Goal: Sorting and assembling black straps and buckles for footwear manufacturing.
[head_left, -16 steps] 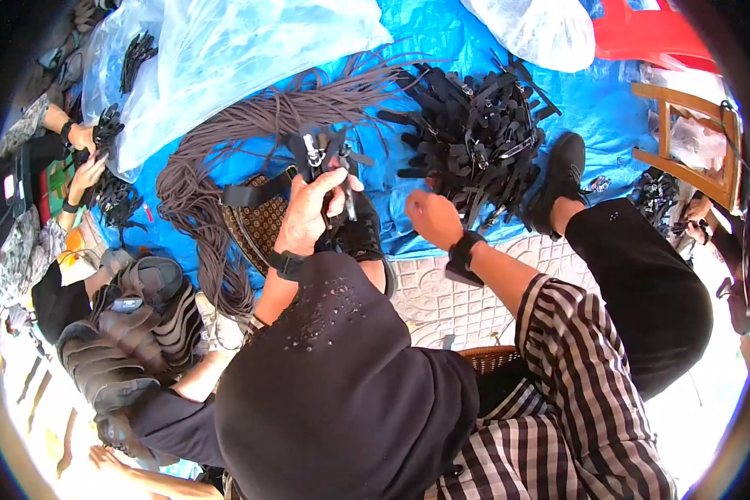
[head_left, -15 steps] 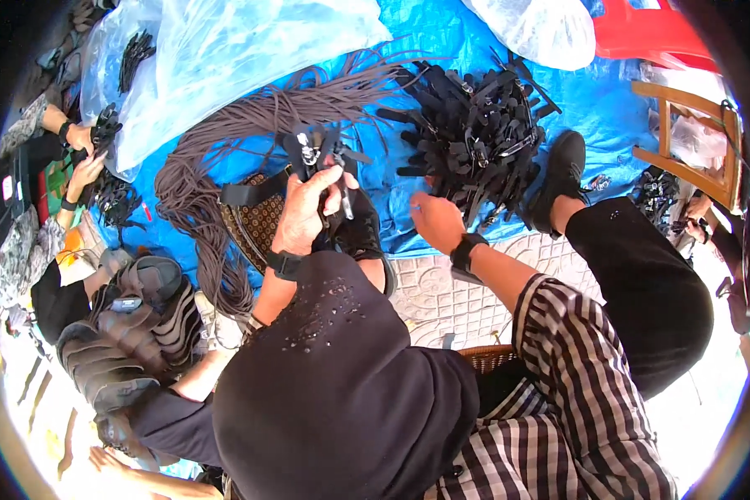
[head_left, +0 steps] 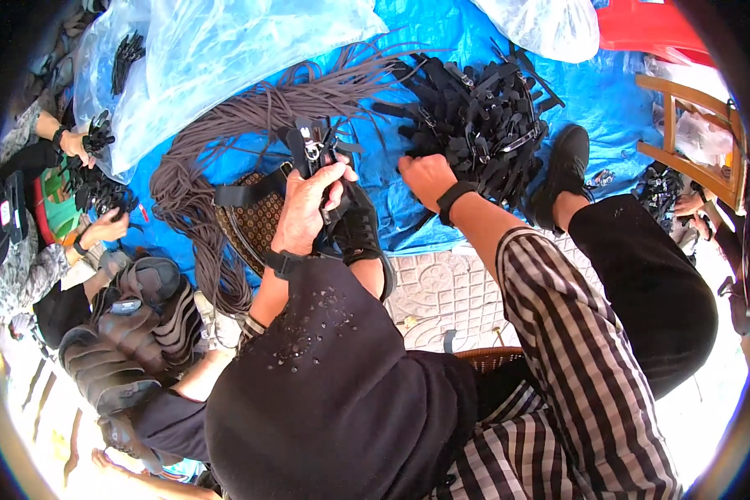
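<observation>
My left hand [head_left: 307,204] is closed around a small bunch of black straps with metal buckles [head_left: 311,143], held above my left shoe. Its thumb presses along the side of the bunch. To the right, my right hand [head_left: 427,179] is at the near left edge of a heap of black buckled straps [head_left: 483,125]. The fingers of that hand are curled inward, and whatever they may hold is hidden. Long brown-grey cords [head_left: 267,117] lie in a thick curved bundle beyond and left of my left hand.
A blue tarp [head_left: 442,29] lies under the heap and cords, with a clear plastic sheet [head_left: 233,58] on it. A brown patterned bag [head_left: 254,218] rests beside my left wrist. Stacked dark shoe-shaped pieces [head_left: 133,325] stand left. A co-worker's hand [head_left: 79,146] holds black straps; a wooden frame [head_left: 700,137] stands right.
My right hand has moved up and left, along the near left side of the strap heap. My left hand stays almost in place with its bunch. The left co-worker's hands have moved apart.
</observation>
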`<action>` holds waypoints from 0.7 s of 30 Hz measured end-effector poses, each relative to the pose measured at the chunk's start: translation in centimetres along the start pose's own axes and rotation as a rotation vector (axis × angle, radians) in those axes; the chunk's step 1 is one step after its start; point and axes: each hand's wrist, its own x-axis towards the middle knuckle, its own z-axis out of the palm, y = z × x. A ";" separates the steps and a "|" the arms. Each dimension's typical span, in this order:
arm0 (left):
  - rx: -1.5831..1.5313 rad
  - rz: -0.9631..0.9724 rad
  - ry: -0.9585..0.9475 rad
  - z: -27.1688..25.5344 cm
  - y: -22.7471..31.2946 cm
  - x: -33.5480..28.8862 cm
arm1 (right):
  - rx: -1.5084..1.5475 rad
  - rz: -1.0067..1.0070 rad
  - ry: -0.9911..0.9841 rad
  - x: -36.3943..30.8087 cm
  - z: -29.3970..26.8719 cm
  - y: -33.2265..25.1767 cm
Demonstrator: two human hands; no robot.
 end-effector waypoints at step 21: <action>0.107 -0.129 -0.173 2.7 1.0 0.4 | 1.760 0.407 0.205 0.5 -10.6 0.7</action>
